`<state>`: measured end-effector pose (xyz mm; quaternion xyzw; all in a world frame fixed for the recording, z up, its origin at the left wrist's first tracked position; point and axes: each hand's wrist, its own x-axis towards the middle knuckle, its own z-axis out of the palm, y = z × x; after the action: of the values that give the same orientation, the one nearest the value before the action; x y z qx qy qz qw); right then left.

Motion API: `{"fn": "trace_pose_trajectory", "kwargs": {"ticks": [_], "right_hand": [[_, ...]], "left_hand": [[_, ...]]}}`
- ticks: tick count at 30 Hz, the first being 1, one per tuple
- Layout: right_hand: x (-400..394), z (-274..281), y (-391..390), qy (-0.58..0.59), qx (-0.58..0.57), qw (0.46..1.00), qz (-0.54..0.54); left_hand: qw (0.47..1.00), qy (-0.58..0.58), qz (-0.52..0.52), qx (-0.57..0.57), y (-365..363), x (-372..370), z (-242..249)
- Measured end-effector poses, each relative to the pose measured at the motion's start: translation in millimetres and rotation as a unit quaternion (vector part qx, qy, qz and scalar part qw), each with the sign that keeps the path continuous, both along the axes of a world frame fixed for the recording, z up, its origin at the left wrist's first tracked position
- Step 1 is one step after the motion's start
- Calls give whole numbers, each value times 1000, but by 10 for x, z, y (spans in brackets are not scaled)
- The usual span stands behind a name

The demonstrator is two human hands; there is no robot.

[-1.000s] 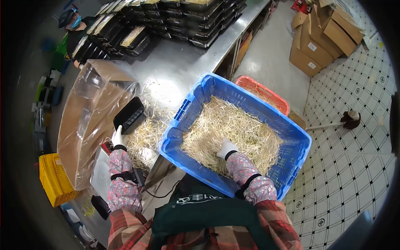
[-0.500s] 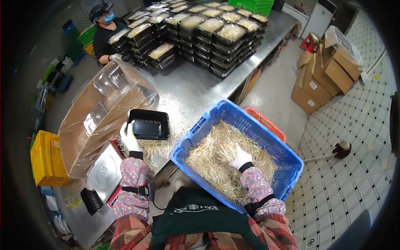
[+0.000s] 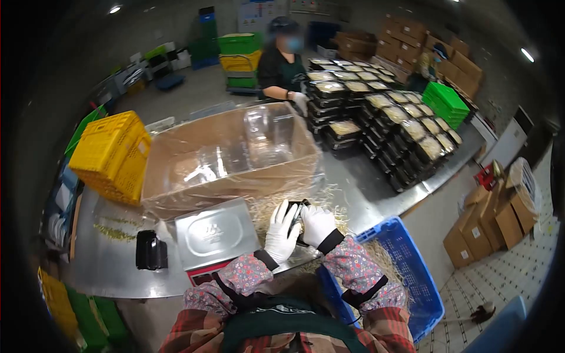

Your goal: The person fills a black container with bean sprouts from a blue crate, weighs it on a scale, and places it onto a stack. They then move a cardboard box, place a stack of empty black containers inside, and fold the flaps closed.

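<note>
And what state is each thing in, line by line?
Tray at the hands, under left hand and right hand, contents hidden
Scale, on the table, display unreadable
Plastic-lined box, open
Blue crate, open, sprouts inside
Packed trays, stacked, covered
Green crates, stacked
Cartons, flaps open

Looks like a broad, dim workroom, closed off by a dark grey wall [image 3: 170, 29] at the far side. Displays posters [image 3: 265, 15] at far centre. Glows from a small left lamp [image 3: 115, 9] and a brighter right lamp [image 3: 527, 55]. Runs plain grey across the far floor [image 3: 203, 88], and pale with dark lines and small marks across the patterned floor [image 3: 479, 276] at near right. Holds a long metal table [image 3: 365, 182] across the middle, streaked with glare. Includes stacked cartons [image 3: 406, 41] at far right and a white upright unit [image 3: 509, 138] at right.
</note>
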<state>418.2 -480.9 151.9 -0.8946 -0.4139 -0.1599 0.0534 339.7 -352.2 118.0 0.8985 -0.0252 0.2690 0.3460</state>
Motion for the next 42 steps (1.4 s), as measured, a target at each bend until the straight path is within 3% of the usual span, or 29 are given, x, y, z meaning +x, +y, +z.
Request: {"fn": "trace_pose_trajectory", "kwargs": {"ticks": [2,4,6,7,8,9,10,11,12,14,16,18,19,22,24,25,32,34,36,38,42], "right_hand": [[-122,84,558,41,90,991,84],[-216,98,1114,63,33,989,133],[-270,-122,1614,30,20,979,198],[-295,-231,1822,56,-3,973,226],[-309,-419,2019,60,-31,968,241],[-361,-491,2156,60,-40,962,263],[-394,-554,2276,58,-50,956,283],[-462,-655,2384,65,-35,956,284],[-497,-704,2460,116,-33,952,283],[-572,-803,2572,167,1,943,286],[-550,-874,2627,169,-32,952,254],[-400,-765,2570,320,70,880,345],[-303,-638,2476,335,42,870,359],[-91,-460,2225,198,-26,920,338],[65,-96,2084,129,-189,929,289],[166,-120,2032,160,-207,928,267],[153,-772,1887,69,-115,959,249],[177,-832,1897,85,-17,956,280],[217,-540,1778,199,84,939,268],[356,-318,1658,263,94,935,217],[744,-66,1283,316,146,920,179]], "left_hand": [[975,-11,17,-221,506,-183,-252],[902,-19,3,-431,900,-445,-389],[882,-32,29,-470,1265,-676,-503],[892,-8,32,-450,1500,-760,-645],[936,62,98,-333,1689,-883,-609],[963,55,183,-190,1858,-956,-757],[964,48,259,-41,2002,-996,-898],[965,22,249,75,2099,-1073,-564],[965,24,249,75,2142,-1052,-372],[986,91,129,50,2117,-1018,-208],[971,153,156,95,2146,-979,-356],[971,151,159,100,2152,-957,-337],[970,145,159,115,2138,-962,-337],[951,188,161,184,2106,-949,-315],[948,184,174,194,2075,-932,-355],[949,176,178,192,2071,-921,-363],[934,190,215,213,1988,-846,-355],[932,192,218,215,1977,-862,-347],[931,190,222,221,1975,-872,-355],[928,205,221,218,1953,-863,-316],[929,193,229,217,1955,-880,-333]]}}
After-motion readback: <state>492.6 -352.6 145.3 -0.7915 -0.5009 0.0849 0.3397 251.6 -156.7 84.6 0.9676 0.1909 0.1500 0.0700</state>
